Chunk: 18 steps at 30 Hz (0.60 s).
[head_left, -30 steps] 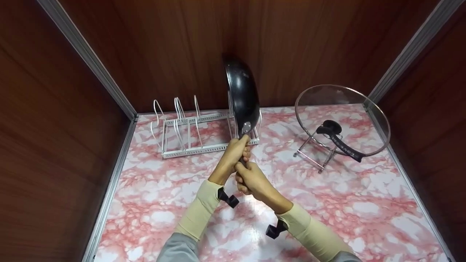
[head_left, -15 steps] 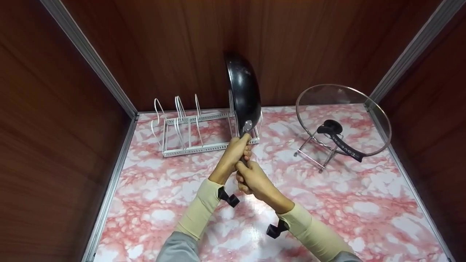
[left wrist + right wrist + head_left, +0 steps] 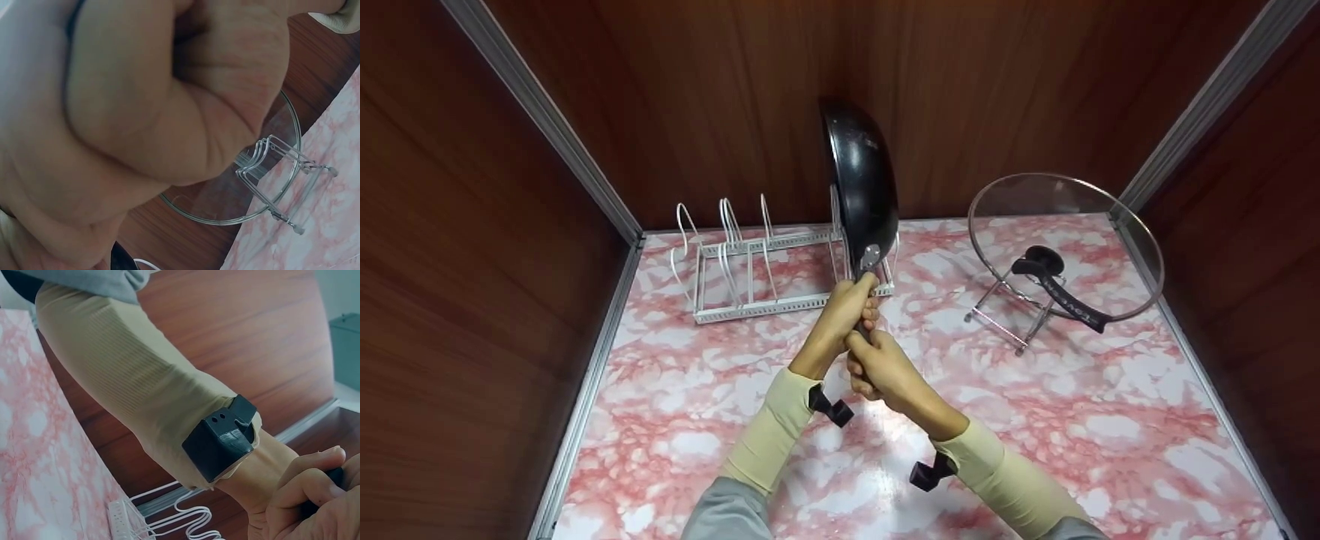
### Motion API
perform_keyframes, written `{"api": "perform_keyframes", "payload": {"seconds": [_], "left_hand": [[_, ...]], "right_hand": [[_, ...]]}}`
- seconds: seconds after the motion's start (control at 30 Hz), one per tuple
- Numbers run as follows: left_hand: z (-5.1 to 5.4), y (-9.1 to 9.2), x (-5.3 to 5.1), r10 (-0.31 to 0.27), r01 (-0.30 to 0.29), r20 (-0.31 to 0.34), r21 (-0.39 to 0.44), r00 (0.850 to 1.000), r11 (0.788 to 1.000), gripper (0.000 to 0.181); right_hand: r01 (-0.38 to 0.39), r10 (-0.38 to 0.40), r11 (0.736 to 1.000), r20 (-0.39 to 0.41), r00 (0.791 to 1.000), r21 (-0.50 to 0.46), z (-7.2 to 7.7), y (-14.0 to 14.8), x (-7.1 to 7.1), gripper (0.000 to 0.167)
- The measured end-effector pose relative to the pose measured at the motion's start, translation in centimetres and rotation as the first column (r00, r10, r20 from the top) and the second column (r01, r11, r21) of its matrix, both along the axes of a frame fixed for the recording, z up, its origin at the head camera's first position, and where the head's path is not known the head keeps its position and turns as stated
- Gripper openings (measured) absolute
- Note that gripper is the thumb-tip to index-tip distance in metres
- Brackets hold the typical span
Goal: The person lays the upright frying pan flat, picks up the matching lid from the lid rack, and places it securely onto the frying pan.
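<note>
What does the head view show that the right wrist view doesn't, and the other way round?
Only the head view: the wok's black bowl, plus the glass lid and its wire stand.
Only the right wrist view: a grey-green box at the right edge.
Both: the left hand, its pale yellow sleeve and black wrist mount, part of the dark handle, the white rack and the pink-and-white surface.
</note>
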<state>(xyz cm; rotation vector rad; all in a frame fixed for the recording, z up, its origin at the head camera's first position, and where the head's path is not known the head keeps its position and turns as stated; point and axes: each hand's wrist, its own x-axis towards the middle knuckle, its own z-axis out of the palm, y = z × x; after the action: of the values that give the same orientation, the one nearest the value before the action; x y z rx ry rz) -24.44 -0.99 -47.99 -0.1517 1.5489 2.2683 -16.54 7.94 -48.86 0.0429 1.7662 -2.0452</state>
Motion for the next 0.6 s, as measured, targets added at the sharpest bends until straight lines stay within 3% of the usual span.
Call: {"api": "perform_keyframes", "payload": {"seconds": [0.6], "left_hand": [[0.68,0.25,0.29,-0.001,0.001,-0.027,0.003,1.000,1.000,0.030]], "right_hand": [[-0.010,0.010,1.000,-0.006,1.000,-0.017,0.57,0.29,0.21,0.020]]}}
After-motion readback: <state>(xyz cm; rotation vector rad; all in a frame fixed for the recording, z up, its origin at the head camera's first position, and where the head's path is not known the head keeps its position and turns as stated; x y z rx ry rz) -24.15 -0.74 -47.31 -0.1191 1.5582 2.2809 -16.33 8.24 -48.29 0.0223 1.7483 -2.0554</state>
